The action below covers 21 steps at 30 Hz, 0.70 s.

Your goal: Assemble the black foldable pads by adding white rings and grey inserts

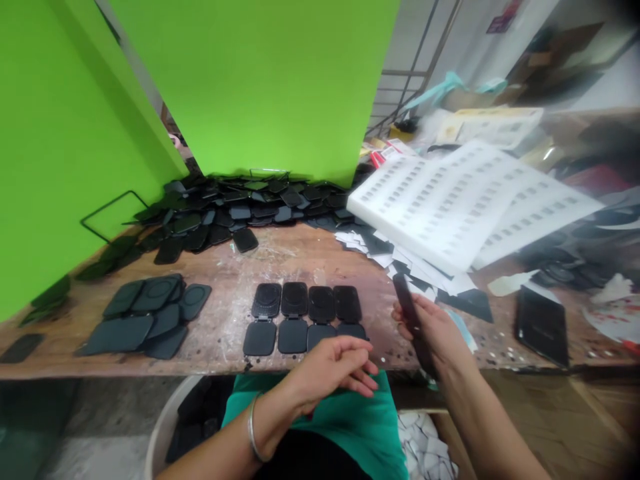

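My right hand (439,331) grips a dark, flat folding pad (409,303), seen nearly edge-on above the table's front right. My left hand (336,367) hovers palm-down at the front edge, fingers stretched and slightly apart, with nothing visible in it. Just beyond it several black folding pads (295,299) lie opened in a row; each has a ringed upper half and a plain lower half joined by a hinge. The left hand partly covers the lower halves on the right. To the left sits a small stack of similar black pads (157,293).
A heap of black plates (250,207) lines the back, beneath green panels (260,80). White perforated sheets (450,200) rest on paper pieces at right, near a black tablet-like object (541,325). Below the wooden table (285,257) stand a bin (163,427) and a box of white pieces (425,443).
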Each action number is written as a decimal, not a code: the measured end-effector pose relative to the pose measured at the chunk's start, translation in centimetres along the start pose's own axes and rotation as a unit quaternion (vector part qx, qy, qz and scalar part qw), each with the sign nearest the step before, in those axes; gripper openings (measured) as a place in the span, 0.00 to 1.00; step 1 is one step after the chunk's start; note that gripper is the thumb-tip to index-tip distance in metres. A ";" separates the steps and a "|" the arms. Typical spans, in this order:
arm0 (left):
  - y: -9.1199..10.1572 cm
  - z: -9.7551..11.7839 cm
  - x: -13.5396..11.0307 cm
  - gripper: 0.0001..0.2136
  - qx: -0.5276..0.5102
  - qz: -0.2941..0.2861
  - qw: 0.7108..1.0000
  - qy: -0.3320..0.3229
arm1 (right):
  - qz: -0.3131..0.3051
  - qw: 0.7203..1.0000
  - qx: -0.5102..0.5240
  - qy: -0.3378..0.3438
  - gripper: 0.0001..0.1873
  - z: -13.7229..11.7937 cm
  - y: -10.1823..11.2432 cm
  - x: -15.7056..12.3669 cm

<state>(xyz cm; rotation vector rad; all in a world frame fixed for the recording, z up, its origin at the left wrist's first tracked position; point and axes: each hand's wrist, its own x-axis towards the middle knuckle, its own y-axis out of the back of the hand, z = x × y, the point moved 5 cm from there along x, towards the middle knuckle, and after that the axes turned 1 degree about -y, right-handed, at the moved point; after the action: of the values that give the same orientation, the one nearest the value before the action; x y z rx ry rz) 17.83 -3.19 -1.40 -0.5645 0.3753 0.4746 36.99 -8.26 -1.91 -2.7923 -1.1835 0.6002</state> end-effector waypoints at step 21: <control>1.5 1.5 2.6 0.22 0.672 0.118 0.690 -0.243 | -0.058 0.680 -0.622 0.385 0.15 -0.3 -1.6 1.5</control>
<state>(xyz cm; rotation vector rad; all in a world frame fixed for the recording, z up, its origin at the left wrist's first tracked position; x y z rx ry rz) 19.51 -0.35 -2.08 1.0667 0.1914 0.4473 37.01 -6.07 -1.82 -2.9065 -1.8076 -1.9398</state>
